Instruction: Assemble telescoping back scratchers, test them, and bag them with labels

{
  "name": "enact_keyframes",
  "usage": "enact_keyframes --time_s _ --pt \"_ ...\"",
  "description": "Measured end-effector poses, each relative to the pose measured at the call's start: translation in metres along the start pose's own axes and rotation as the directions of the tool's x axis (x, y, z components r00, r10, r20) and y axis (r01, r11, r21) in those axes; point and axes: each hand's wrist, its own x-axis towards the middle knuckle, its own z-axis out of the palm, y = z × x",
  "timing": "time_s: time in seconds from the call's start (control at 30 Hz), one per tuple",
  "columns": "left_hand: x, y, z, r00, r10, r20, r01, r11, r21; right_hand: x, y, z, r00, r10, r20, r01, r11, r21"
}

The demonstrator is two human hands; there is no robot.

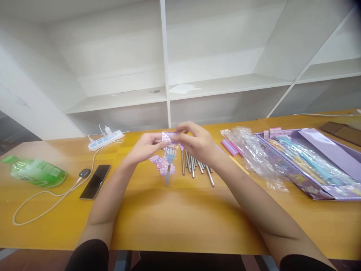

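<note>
My left hand (pixel 147 146) pinches the left side of a small pink-and-purple printed card (pixel 168 137) with shiny clear plastic around it. At the card's right side, the fingers of my right hand (pixel 197 142) are closed on it. Just below hangs or stands a blue claw-headed back scratcher (pixel 169 156); whether it is attached to the card I cannot tell. Several similar printed cards (pixel 163 165) lie on the table under my left hand. Several silver metal rods (pixel 192 169) are spread beneath my right hand, partly covered by it.
To the right are pink and blue sticks (pixel 229 147), crumpled clear bags (pixel 248 154) and a purple printed box (pixel 308 190) with wrapped items. On the left lie a phone (pixel 95 181), a green bottle (pixel 36 172), a cable (pixel 42 218) and a power strip (pixel 105 141). White shelves (pixel 225 86) stand behind.
</note>
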Motion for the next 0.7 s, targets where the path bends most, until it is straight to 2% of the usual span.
enact_keyframes --time_s 0.13,0.2,0.4,0.53,0.63,0.7 --pt "-0.002 0.002 0.001 0.999 0.012 -0.035 -0.012 1.0 -0.008 0.003 -0.007 -0.009 0.997 0.063 0.048 -0.063 0.998 0.002" --pt "-0.003 0.002 0.002 0.999 0.018 -0.044 -0.018 1.0 -0.002 0.004 -0.008 -0.012 0.997 0.054 0.056 -0.054 0.999 -0.005" --pt "-0.005 0.003 0.004 0.999 0.043 -0.027 -0.043 0.999 -0.016 -0.001 0.005 -0.014 0.987 -0.161 0.024 0.161 0.987 -0.006" --pt "-0.004 0.005 0.003 0.993 0.069 -0.091 -0.071 0.997 -0.015 -0.001 0.011 -0.017 0.972 -0.233 -0.023 0.234 0.971 0.053" --pt "-0.005 0.007 0.003 0.992 0.057 -0.112 -0.06 0.998 -0.017 0.001 0.009 -0.019 0.987 -0.132 -0.093 0.147 0.973 0.177" --pt "-0.006 0.008 0.004 0.99 0.061 -0.126 -0.058 0.998 0.023 0.003 0.004 -0.019 0.991 0.026 -0.128 0.012 0.957 0.291"
